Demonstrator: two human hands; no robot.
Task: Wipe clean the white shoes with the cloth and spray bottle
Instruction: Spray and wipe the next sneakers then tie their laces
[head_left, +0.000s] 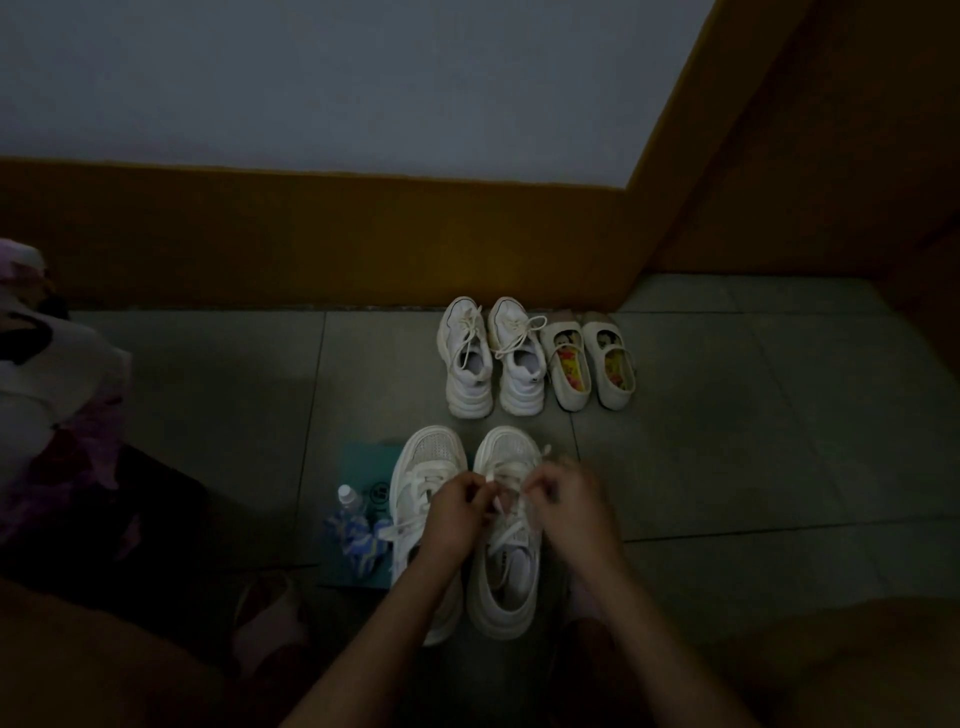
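A dim floor of large grey-green tiles (727, 415) runs up to a wall painted mustard-brown along its base and pale grey above. Nearest the camera, two bare forearms reach forward over a pair of chunky white lace-up sneakers with mesh toes (434, 467) that stand side by side, toes pointing away. The left hand (457, 506) and the right hand (563, 501) both hover over the right-hand sneaker of this pair, each with fingers curled and pinched on a strand of its white laces (506, 486). Just left of the pair, a small clear spray bottle with a white cap (349, 498) stands touching a crumpled blue-and-white patterned cloth (358, 543), both on a flat teal mat (363, 462) that the left sneaker partly covers. Farther off, close to the wall, a second pair of white thick-soled sneakers with loose cream laces (493, 358) stands toes to the wall. Just beside them on the right sits a pair of cream strap flats with bright printed insoles (589, 361). At the left edge lies a heap of white and pinkish fabric (52, 374), too dark to make out.
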